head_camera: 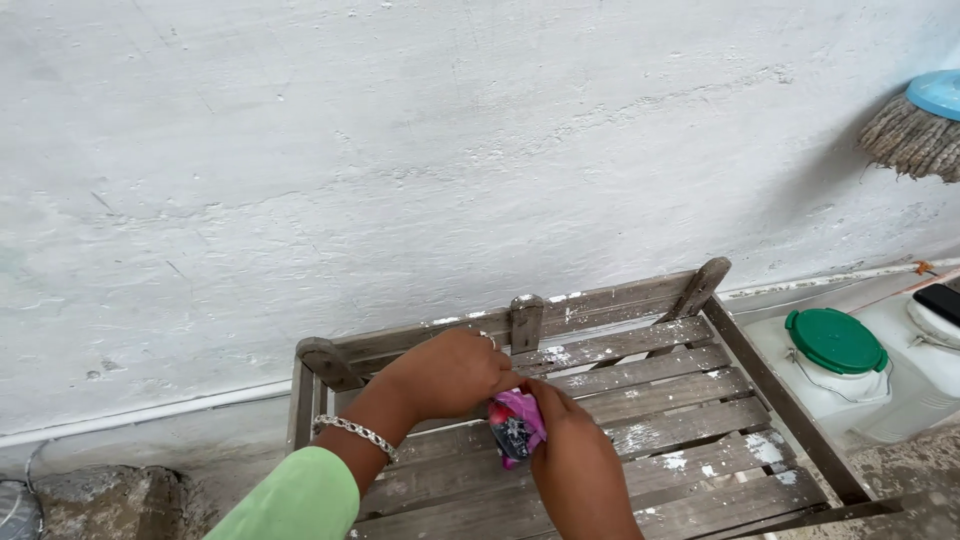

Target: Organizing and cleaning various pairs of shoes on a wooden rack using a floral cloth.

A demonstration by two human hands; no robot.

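My left hand [452, 374] and my right hand [566, 432] meet over a weathered wooden slatted bench [690, 420]. Between them they pinch a small crumpled pink and dark packet [516, 426]. The left hand grips its top edge and the right hand holds its right side. A silver bracelet sits on my left wrist, a ring on one left finger, and a light green sleeve covers my left forearm.
A rough white plastered wall [400, 170] rises right behind the bench. At the right stand a white plastic container with a green lid [835, 342] and another white container [935, 340]. A broom head with a blue cap [915, 130] leans at the upper right.
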